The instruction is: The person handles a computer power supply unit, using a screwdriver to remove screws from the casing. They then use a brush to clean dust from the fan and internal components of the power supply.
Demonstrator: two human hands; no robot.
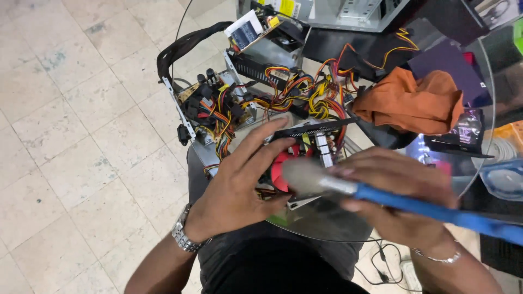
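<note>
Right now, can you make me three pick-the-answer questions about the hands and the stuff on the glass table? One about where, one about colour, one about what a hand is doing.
1. Where does the orange cloth lie?
A. on the floor tiles
B. on the glass table, right of the wire bundle
C. over the person's wrist

2. What colour is the brush handle?
A. blue
B. green
C. white

3. What is the left hand doing?
A. hanging free in the air
B. resting flat on the floor
C. holding the part with the red fan

Answers: 1 B, the cloth sits on the glass table beside the coloured wires. 2 A, the handle in the right hand is blue. 3 C, its fingers wrap the fan part.
</note>
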